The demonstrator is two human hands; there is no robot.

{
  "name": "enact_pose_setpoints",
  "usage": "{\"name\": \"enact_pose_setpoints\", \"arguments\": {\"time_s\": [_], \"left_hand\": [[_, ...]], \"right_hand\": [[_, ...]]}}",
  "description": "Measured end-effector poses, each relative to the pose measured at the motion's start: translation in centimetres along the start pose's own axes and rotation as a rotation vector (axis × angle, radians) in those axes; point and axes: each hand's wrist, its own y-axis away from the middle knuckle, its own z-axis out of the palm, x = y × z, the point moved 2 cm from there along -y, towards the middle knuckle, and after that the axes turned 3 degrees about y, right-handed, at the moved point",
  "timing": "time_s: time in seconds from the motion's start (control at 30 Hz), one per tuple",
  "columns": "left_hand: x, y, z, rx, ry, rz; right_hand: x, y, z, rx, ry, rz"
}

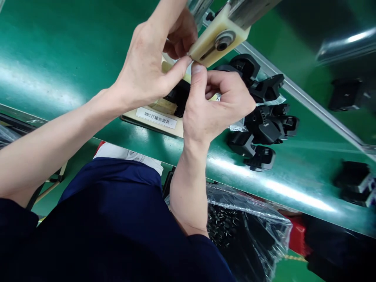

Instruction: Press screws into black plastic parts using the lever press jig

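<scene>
At the lower end of a cream-coloured block (210,49) with a round metal fitting and a slot, the thumbs of both hands come close together. My left hand (147,64) has its thumb and curled fingers closed at the block's corner; anything between them is too small or hidden to name. Just right of it, my right hand (216,103) is pinched shut with its thumb tip right under the block, its contents hidden too. Beneath the hands sits a pale fixture (132,117) with a printed label (155,118) and a black part (179,98) in it, partly covered.
Several black plastic parts (267,125) are heaped right of my right hand, with more black parts (354,180) farther right. A metal rail (308,98) crosses the green table (82,39). Below the table edge lies a clear plastic bag (264,219) with small dark pieces.
</scene>
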Motion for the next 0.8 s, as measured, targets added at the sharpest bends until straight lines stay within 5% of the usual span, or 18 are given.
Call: {"name": "enact_pose_setpoints", "arguments": {"time_s": [0.43,0.6,0.8], "left_hand": [[-0.9,-0.4,0.0,0.025,0.178,-0.023],[-0.9,0.1,0.0,0.103,0.187,-0.045],[-1.0,0.8,1.2,0.106,0.128,-0.203]], "right_hand": [[0.5,0.0,-2.3,0.027,-0.004,-0.068],[0.9,-3.2,-7.9,0.171,0.083,-0.103],[-2.7,-12.1,-17.7,0.419,0.017,-0.253]]}}
